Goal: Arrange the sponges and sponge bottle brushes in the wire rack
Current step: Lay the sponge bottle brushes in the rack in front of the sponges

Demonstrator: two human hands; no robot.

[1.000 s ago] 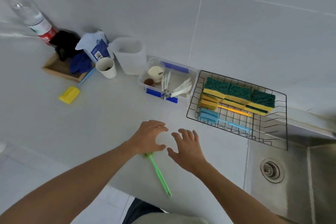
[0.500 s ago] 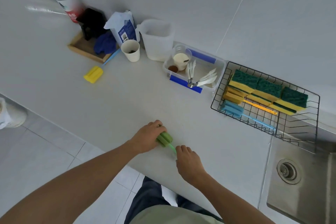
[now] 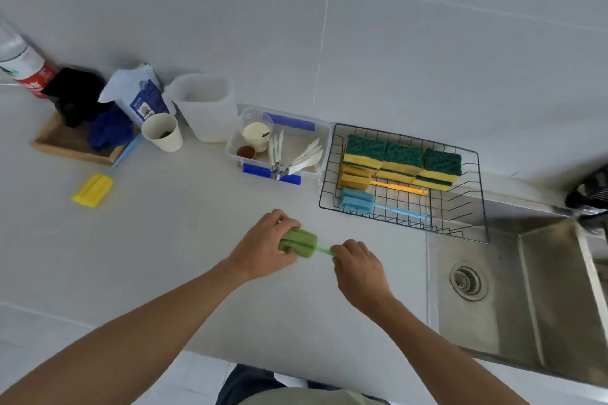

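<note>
A green sponge bottle brush (image 3: 299, 243) is held just above the white counter. My left hand (image 3: 263, 250) grips its sponge head and my right hand (image 3: 357, 265) is closed on its green handle. To the upper right stands the black wire rack (image 3: 478, 194). Green-and-yellow sponges (image 3: 403, 159) line its far side, and an orange bottle brush (image 3: 355, 180) and a blue bottle brush (image 3: 357, 200) lie in front of them. A yellow bottle brush with a blue handle (image 3: 93, 189) lies on the counter at the left.
A clear tub with blue clips (image 3: 279, 148) holding cutlery and a cup sits left of the rack. A white jug (image 3: 204, 107), paper cup (image 3: 163, 131), pouch, bottle and wooden tray (image 3: 70, 145) line the wall. A steel sink (image 3: 526, 289) lies right.
My left hand went from resting over the brush head on the counter to gripping it. My right hand closed on the handle, and the brush now points toward the rack.
</note>
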